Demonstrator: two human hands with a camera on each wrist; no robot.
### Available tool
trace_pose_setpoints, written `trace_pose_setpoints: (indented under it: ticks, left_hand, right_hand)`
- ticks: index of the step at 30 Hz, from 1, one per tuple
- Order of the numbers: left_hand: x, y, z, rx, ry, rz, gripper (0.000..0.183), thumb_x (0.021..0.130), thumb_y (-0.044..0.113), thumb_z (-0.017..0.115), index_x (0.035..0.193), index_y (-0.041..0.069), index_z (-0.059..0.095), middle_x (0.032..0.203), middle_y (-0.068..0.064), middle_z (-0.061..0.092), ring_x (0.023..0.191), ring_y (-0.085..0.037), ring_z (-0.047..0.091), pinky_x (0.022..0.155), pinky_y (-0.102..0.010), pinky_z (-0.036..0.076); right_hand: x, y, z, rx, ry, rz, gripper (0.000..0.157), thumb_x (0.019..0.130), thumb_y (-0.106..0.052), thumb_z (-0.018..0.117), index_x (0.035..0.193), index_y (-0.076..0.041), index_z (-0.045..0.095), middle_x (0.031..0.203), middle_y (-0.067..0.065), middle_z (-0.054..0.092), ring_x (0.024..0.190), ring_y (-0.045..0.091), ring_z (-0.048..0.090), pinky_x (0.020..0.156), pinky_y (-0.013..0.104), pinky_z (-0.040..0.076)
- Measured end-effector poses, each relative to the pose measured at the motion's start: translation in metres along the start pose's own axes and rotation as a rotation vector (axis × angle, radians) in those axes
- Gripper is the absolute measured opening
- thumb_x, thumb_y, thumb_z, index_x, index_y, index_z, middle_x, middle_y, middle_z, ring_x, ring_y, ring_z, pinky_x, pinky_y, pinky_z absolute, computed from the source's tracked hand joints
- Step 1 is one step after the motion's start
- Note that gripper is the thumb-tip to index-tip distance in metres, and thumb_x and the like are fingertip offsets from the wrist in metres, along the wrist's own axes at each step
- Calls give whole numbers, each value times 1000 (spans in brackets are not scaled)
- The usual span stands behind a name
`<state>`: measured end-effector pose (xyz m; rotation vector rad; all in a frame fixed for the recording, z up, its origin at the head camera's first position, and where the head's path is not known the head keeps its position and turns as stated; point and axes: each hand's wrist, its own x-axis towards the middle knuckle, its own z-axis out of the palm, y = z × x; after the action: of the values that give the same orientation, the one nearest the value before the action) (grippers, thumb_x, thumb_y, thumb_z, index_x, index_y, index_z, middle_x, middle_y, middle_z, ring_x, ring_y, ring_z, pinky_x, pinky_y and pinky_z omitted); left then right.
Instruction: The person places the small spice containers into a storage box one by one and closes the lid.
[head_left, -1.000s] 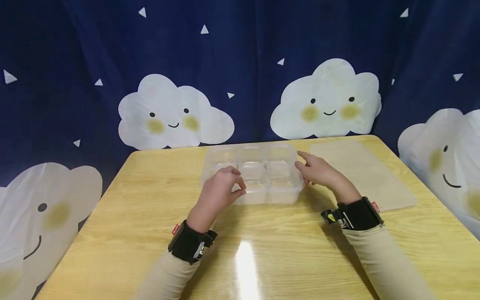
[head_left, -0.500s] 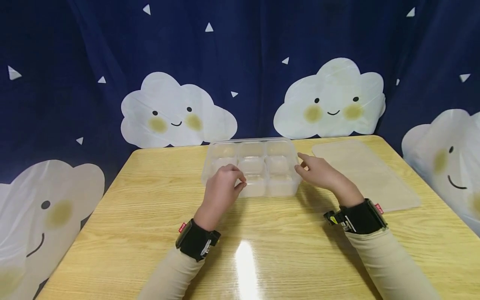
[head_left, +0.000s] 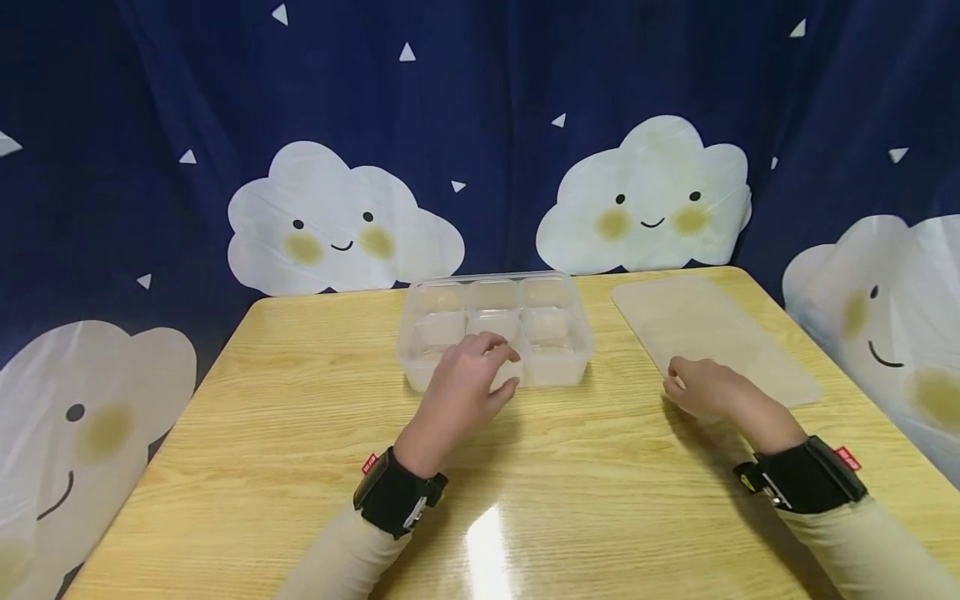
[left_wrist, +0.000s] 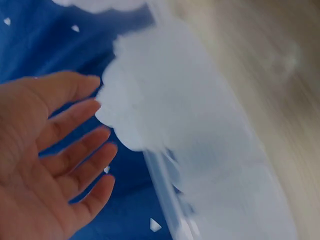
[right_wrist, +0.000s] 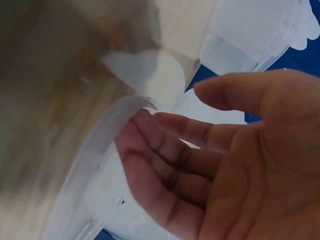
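A translucent plastic container [head_left: 555, 367] divided into several compartments stands towards the back of the table. My left hand [head_left: 465, 383] hovers at its near side, thumb and fingers apart. In the left wrist view that hand [left_wrist: 35, 145] holds nothing, its fingers loosely bent beside the blurred container [left_wrist: 215, 150]. A flat translucent lid [head_left: 712, 325] lies to the right of the container. At the lid's near left edge is my right hand [head_left: 705, 387]. In the right wrist view its bent fingers [right_wrist: 160, 155] meet the lid's rim [right_wrist: 95, 135], with the thumb apart.
The wooden table [head_left: 300, 417] stretches in front of and left of the container. A dark blue curtain [head_left: 495, 100] with cloud prints [head_left: 345, 258] hangs close behind the table's far edge and along its sides.
My right hand has left the container's right side and moved right and nearer to the lid. The left hand has shifted slightly right, its thumb and fingers spreading. The container has slid slightly back.
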<state>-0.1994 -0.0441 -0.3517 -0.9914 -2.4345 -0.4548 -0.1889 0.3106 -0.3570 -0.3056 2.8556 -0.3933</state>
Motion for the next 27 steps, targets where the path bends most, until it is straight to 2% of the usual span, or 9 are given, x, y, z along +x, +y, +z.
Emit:
trace_pose_setpoints:
  ticks: [3, 7, 9, 11, 14, 17, 21, 24, 27]
  left_hand:
    - [-1, 20, -4, -10, -125, 78, 20, 91, 27, 78, 107, 15, 75, 111, -1, 69, 104, -22, 65, 87, -41, 53]
    - [-3, 45, -2, -14, -346, 183, 26, 97, 37, 70, 117, 21, 74, 112, 5, 68, 107, -14, 64, 91, -35, 51]
    - [-5, 54, 2, -20, -440, 229, 28, 98, 40, 68, 120, 23, 74, 113, 6, 68, 107, -12, 63, 90, -32, 51]
    - [-7, 59, 6, -23, -508, 263, 30, 99, 41, 66, 123, 24, 74, 112, 6, 67, 104, -11, 63, 85, -29, 51]
    - [-11, 65, 12, -9, -566, 285, 33, 99, 42, 65, 129, 26, 71, 108, 6, 66, 96, -10, 61, 77, -24, 47]
    - [-14, 69, 14, 32, -604, 283, 41, 100, 45, 62, 138, 30, 65, 109, 6, 64, 95, -10, 59, 74, -23, 46]
    - [-18, 72, 17, 78, -653, 232, 49, 100, 50, 60, 145, 30, 58, 124, 3, 64, 109, -14, 60, 87, -30, 51]
    - [-19, 73, 19, 95, -670, 183, 50, 98, 52, 62, 142, 28, 61, 134, 0, 62, 115, -17, 59, 91, -33, 52]
    - [-20, 74, 20, 101, -674, 154, 48, 97, 52, 64, 138, 27, 64, 129, -1, 63, 110, -16, 60, 88, -31, 52]
  right_hand:
    - [-4, -8, 10, 95, 22, -27, 31, 106, -17, 44, 119, 9, 53, 76, 10, 59, 63, 22, 51, 60, 39, 43]
    - [-5, -28, 16, 307, -24, -119, 39, 109, -17, 43, 135, 12, 44, 62, 3, 56, 51, 16, 46, 54, 32, 40]
    - [-5, -40, 18, 394, -62, -168, 41, 110, -16, 43, 139, 12, 41, 64, 2, 61, 53, 17, 52, 56, 31, 46]
    - [-5, -51, 20, 451, -104, -226, 42, 109, -15, 43, 142, 12, 39, 73, 3, 67, 63, 19, 60, 61, 31, 50]
    - [-5, -63, 21, 481, -168, -311, 44, 109, -15, 42, 146, 9, 37, 89, 5, 72, 78, 21, 67, 69, 31, 54]
    - [-10, -72, 23, 447, -227, -402, 46, 111, -18, 41, 150, 5, 32, 109, 9, 73, 97, 25, 70, 82, 36, 55]
    - [-18, -83, 26, 390, -283, -485, 52, 112, -25, 38, 157, 0, 28, 137, 14, 62, 125, 31, 61, 100, 43, 49]
    - [-23, -90, 30, 368, -281, -535, 50, 112, -28, 39, 157, -7, 33, 147, 10, 55, 131, 28, 55, 105, 43, 46]
    - [-25, -92, 30, 352, -253, -551, 46, 112, -29, 39, 154, -11, 40, 148, 9, 53, 130, 25, 55, 105, 42, 47]
